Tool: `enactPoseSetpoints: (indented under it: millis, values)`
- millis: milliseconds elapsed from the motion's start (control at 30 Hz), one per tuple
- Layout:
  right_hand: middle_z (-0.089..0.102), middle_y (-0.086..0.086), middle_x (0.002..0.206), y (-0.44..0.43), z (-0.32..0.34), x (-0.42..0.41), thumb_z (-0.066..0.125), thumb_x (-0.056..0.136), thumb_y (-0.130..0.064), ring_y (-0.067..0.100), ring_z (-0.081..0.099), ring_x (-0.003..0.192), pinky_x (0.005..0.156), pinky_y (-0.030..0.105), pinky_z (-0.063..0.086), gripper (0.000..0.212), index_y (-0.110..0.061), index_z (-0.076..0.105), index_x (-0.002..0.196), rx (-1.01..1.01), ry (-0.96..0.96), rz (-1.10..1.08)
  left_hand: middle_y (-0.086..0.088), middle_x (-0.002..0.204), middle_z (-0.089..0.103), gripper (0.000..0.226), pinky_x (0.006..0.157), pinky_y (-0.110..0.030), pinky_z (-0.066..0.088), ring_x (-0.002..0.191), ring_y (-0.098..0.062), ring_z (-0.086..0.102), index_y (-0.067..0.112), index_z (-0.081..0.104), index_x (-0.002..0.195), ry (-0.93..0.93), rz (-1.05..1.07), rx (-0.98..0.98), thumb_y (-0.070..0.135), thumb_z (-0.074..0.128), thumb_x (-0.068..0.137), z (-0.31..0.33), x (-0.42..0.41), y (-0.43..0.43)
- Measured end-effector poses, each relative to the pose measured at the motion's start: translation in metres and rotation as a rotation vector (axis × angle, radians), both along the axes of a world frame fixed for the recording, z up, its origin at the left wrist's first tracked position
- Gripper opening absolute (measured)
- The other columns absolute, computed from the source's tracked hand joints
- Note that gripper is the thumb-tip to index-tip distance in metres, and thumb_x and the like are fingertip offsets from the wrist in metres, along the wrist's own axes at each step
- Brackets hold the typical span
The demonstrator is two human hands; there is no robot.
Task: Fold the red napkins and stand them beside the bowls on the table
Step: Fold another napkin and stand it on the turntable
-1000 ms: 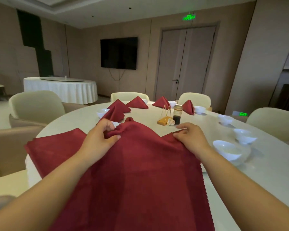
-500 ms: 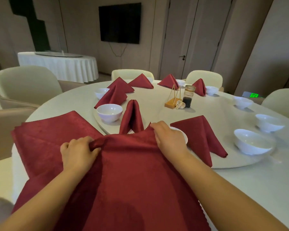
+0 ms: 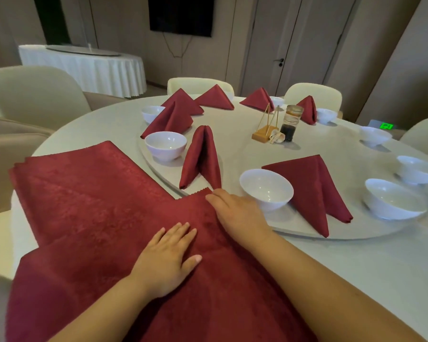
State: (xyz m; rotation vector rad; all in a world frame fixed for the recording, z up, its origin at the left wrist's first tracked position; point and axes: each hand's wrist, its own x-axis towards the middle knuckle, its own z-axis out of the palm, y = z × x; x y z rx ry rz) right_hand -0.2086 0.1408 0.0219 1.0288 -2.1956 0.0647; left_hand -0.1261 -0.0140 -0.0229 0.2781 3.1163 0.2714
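Several folded red cloth napkins [image 3: 200, 159] are standing beside white ceramic bowls [image 3: 165, 144] across mid-frame; three bare bowls [image 3: 393, 198] at right are waiting. Left hand [image 3: 168, 257] and right hand [image 3: 237, 213] are pressing flat, fingers straight, gripping nothing, on a spread red napkin [image 3: 97, 280] at lower centre.

Red napkin [image 3: 104, 243] lies flat; folded napkin [image 3: 201, 157] stands beside white bowl [image 3: 165, 145].

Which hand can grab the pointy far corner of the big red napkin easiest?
Probably the right hand: its fingertips lie at the far corner of the napkin, beside the bowl. The left hand presses flat on the middle, farther back.
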Motion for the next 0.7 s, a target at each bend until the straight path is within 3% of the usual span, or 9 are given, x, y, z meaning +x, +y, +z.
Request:
enactPoseSetpoints:
  millis: [100,267,333,367,433,500,567,633,700]
  values:
    - [0.069,0.005,0.089,0.021,-0.006,0.010,0.048,0.068,-0.019,0.019,0.065,0.059,0.043,0.021,0.048,0.034,-0.009,0.066,0.095,-0.093,-0.130,-0.071,0.010,0.155,-0.004,0.142,0.104,-0.019,-0.013,0.141,-0.005,-0.008,0.029,0.000,0.148,-0.019,0.020,-0.028,0.074,-0.047,0.021,0.000,0.001,0.002]
    - [0.069,0.005,0.094,0.082,-0.024,0.057,0.070,0.066,-0.029,0.027,0.067,0.079,0.066,0.035,0.053,0.045,-0.009,0.065,0.106,-0.227,-0.438,-0.302,0.010,0.155,-0.003,0.137,0.110,-0.023,-0.009,0.141,-0.004,-0.007,0.029,0.001,0.148,-0.025,0.048,0.013,0.084,-0.033,0.027,0.002,0.003,0.004]
    - [0.063,0.001,0.111,0.107,-0.028,0.083,0.065,0.077,-0.038,0.025,0.060,0.102,0.085,0.034,0.045,0.049,-0.013,0.059,0.119,-0.236,-0.602,-0.432,0.009,0.156,-0.003,0.115,0.111,-0.024,-0.008,0.141,-0.005,-0.006,0.028,0.001,0.148,-0.024,0.057,0.002,0.073,-0.020,0.044,0.002,0.003,0.006]
    - [0.062,-0.001,0.114,0.116,-0.032,0.098,0.060,0.079,-0.045,0.025,0.057,0.107,0.087,0.032,0.042,0.051,-0.015,0.058,0.120,-0.231,-0.653,-0.480,0.009,0.156,-0.002,0.109,0.112,-0.025,-0.007,0.142,-0.006,-0.006,0.028,0.002,0.148,-0.024,0.065,-0.002,0.068,-0.019,0.048,0.002,0.003,0.007]
    - [0.066,-0.001,0.102,0.137,-0.042,0.121,0.047,0.073,-0.063,0.029,0.062,0.096,0.076,0.032,0.042,0.059,-0.017,0.068,0.103,-0.223,-0.603,-0.515,0.007,0.156,-0.002,0.089,0.112,-0.026,-0.005,0.142,-0.007,-0.005,0.027,0.002,0.148,-0.038,0.080,-0.018,0.070,-0.007,0.070,0.003,0.003,0.008]
    - [0.059,-0.010,0.108,0.148,-0.047,0.137,0.018,0.058,-0.091,0.027,0.054,0.110,0.086,0.031,0.035,0.095,-0.023,0.068,0.102,-0.313,-0.631,-0.535,0.005,0.156,-0.003,0.063,0.113,-0.028,-0.004,0.142,-0.008,-0.005,0.025,0.001,0.148,-0.067,0.097,-0.042,0.057,0.013,0.094,0.005,0.003,0.011]
    - [0.033,-0.021,0.122,0.150,-0.045,0.150,-0.008,0.027,-0.099,0.014,0.024,0.133,0.104,0.022,0.016,0.130,-0.033,0.053,0.122,-0.310,-0.839,-0.598,0.004,0.156,-0.003,0.058,0.113,-0.029,-0.003,0.142,-0.009,-0.004,0.024,0.001,0.148,-0.078,0.112,-0.049,0.049,0.018,0.098,0.005,0.002,0.014]
    - [0.024,-0.023,0.132,0.149,-0.045,0.160,0.001,0.021,-0.098,0.010,0.008,0.139,0.107,0.018,0.005,0.133,-0.037,0.040,0.132,-0.273,-0.893,-0.584,0.003,0.156,-0.002,0.058,0.113,-0.030,-0.002,0.142,-0.010,-0.004,0.023,0.003,0.148,-0.087,0.126,-0.050,0.048,0.019,0.098,0.005,0.002,0.016]
    - [0.029,-0.014,0.143,0.143,-0.051,0.167,0.016,0.042,-0.082,0.015,0.012,0.140,0.106,0.017,0.005,0.106,-0.033,0.042,0.132,-0.286,-0.840,-0.472,0.003,0.156,-0.001,0.059,0.114,-0.030,-0.002,0.143,-0.010,-0.003,0.023,0.004,0.148,-0.086,0.136,-0.039,0.049,0.019,0.097,0.004,0.002,0.018]
